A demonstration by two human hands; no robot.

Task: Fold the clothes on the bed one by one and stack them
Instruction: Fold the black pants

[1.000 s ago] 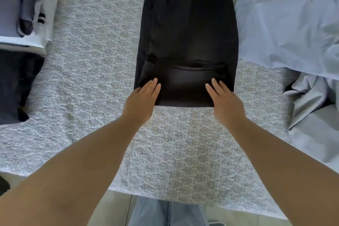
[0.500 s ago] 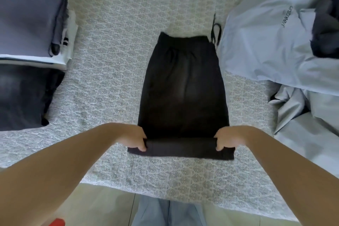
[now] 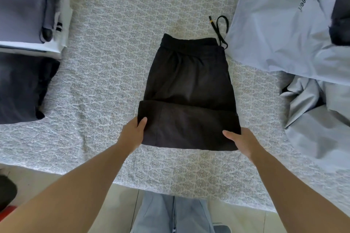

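Observation:
Black trousers lie in the middle of the bed, waistband at the far end, a drawstring trailing to its right. Their near end is folded up over the rest as a wide flap. My left hand grips the flap's left edge, thumb on top and fingers hidden under the cloth. My right hand grips the right edge the same way. A stack of folded clothes sits at the far left, grey on top of white.
A folded dark garment lies left, in front of the stack. Unfolded pale blue clothes and grey ones pile up on the right. The patterned bedspread ends at the near edge, with floor and my legs below.
The narrow fold at the trousers' near end has been turned over again into a wider flap. Both hands moved with it and now hold its side edges.

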